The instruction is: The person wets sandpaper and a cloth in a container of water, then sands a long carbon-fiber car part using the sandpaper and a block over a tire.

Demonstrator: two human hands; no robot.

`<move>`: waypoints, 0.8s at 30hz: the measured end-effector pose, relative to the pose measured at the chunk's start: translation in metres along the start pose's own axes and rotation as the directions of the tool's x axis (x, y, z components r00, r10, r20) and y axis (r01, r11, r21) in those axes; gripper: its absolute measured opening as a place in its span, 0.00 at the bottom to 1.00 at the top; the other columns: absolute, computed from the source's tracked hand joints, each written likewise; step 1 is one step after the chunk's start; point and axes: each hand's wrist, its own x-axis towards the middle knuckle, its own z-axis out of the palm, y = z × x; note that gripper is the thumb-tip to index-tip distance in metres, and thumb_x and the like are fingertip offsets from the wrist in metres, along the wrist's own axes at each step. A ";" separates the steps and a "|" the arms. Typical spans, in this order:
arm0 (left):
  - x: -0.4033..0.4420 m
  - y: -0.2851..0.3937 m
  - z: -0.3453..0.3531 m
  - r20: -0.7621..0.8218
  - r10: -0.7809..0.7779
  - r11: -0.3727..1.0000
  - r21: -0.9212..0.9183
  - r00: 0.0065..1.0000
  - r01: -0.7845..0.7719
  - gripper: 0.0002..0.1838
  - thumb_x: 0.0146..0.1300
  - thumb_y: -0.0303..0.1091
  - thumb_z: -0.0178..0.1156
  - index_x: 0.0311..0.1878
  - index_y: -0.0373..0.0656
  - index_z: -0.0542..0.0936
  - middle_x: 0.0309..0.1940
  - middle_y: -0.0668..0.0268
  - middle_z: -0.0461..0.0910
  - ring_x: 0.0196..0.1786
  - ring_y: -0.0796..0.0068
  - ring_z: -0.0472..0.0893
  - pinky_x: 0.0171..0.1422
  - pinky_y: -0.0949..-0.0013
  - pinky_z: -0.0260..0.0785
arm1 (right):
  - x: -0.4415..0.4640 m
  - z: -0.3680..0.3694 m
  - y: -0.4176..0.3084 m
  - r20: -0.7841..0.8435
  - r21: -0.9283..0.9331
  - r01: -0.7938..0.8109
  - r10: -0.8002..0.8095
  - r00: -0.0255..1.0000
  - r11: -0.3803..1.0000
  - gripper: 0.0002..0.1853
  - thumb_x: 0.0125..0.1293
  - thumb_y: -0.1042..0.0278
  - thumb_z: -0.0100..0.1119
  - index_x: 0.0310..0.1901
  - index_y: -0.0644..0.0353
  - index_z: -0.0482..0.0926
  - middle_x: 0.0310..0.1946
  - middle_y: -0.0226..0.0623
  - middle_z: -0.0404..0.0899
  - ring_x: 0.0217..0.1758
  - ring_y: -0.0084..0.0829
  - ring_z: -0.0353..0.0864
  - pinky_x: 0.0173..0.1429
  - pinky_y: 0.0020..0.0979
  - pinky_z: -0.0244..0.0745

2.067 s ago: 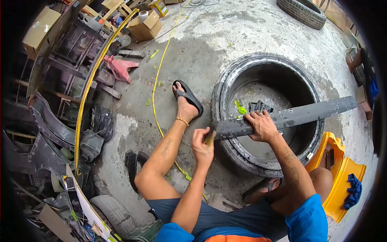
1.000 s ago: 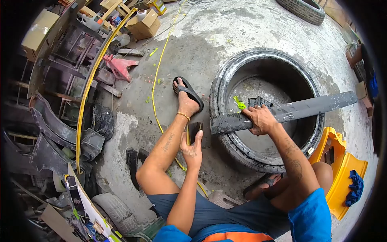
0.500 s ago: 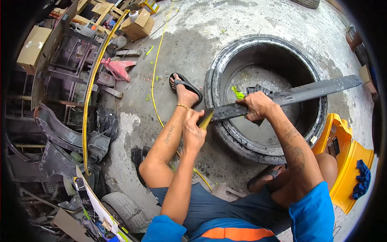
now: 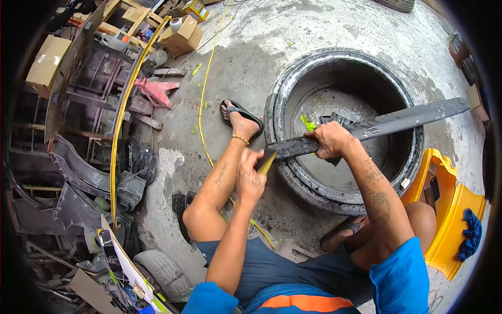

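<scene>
A long dark grey strip (image 4: 387, 123) lies slantwise across a large black tire (image 4: 277, 99) on the floor. My right hand (image 4: 333, 140) is wrapped round the strip above the tire's opening. At the strip's near left end, my left hand (image 4: 251, 177) grips a small yellow and black pad (image 4: 266, 163), its dark side against or very close to the strip's end. Inside the tire lie a bright green scrap (image 4: 307, 123) and a crumpled black piece, partly hidden behind my right hand.
A yellow hose (image 4: 203, 104) runs along the floor left of my sandalled foot. Car parts, a red stand (image 4: 156, 92) and cardboard boxes (image 4: 180, 36) crowd the left. At right stands a yellow panel (image 4: 454, 225) with a dark blue cloth (image 4: 469, 235).
My left hand has come up from beside my leg to the strip's left end with the pad. The strip's left end is turned more edge-on, and the camera view has shifted.
</scene>
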 end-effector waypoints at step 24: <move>-0.011 -0.001 0.005 -0.094 0.117 0.993 -0.001 0.989 -0.118 0.24 0.49 0.16 0.53 0.52 0.32 0.83 0.41 0.57 0.76 0.44 0.60 0.80 0.49 0.64 0.74 | -0.004 -0.001 -0.004 -0.027 -0.036 -0.039 0.038 0.999 0.999 0.26 0.51 0.58 0.64 0.56 0.47 0.86 0.34 0.44 0.89 0.41 0.48 0.90 0.48 0.46 0.84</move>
